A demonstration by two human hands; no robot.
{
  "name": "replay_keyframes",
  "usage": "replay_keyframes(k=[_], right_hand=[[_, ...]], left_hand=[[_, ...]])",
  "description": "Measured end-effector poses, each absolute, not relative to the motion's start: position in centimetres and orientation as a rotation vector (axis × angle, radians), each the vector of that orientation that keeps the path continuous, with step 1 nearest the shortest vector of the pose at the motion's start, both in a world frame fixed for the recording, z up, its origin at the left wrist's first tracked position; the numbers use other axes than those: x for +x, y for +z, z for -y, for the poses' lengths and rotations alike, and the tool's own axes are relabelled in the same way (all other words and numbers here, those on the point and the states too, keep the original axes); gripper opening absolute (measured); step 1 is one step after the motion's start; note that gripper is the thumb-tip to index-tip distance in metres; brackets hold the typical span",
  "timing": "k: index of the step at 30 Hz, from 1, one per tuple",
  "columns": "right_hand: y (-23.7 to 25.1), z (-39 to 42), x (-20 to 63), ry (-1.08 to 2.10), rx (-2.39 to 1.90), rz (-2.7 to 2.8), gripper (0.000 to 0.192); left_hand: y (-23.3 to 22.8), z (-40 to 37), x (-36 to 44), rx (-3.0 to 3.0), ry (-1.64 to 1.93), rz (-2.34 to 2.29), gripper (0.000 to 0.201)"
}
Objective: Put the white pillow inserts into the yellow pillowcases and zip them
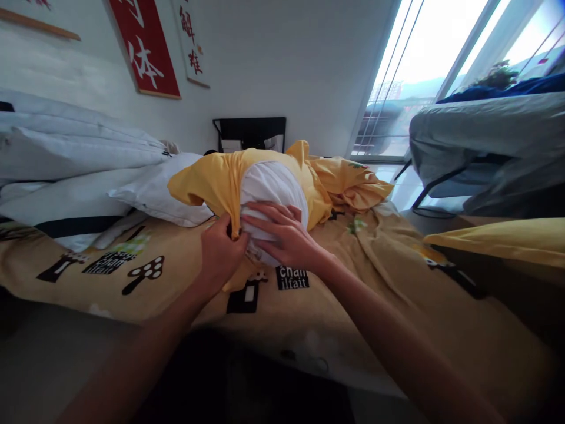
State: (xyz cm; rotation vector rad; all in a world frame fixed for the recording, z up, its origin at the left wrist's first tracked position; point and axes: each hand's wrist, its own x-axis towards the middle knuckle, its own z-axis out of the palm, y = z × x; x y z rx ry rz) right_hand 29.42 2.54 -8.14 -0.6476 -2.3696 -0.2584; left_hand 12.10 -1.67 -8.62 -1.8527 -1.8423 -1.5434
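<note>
Two hands work a soft, light white pillow on the bed: left hand apparently pinching the yellow pillowcase hem, right hand spread flat against the pillow's end.

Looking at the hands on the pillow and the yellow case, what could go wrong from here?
1. The left hand pinches the yellow pillowcase only at its edge, so the edge might slip free.
2. The right hand presses the bulging white pillow, which could bunch unevenly inside.
</note>
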Motion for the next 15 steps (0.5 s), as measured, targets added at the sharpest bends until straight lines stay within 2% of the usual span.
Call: replay_keyframes(k=[4, 6, 10, 15], right_hand=[[-10.4, -5.2, 31.3, 0.044, -0.820, 2.164, 0.077], [-11.2, -6.6, 30.9, 0.138, -0.875, 2.184, 0.085], [-10.2, -7.1, 27.8, -0.005, -0.809, 2.380, 0.066], [-8.4, -6.6, 23.2, -0.248, -0.885, 2.620, 0.029]], left_hand=[[-7.8, 0.8, 10.7, -1.786, -1.304, 1.938, 0.016], [-7.5, 0.4, 10.3, -1.799, -1.135, 1.937, 0.011], [-7.3, 0.6, 9.5, -1.769, -0.992, 1.933, 0.008], [-7.4, 1.2, 9.6, -1.819, -1.103, 1.880, 0.015]])
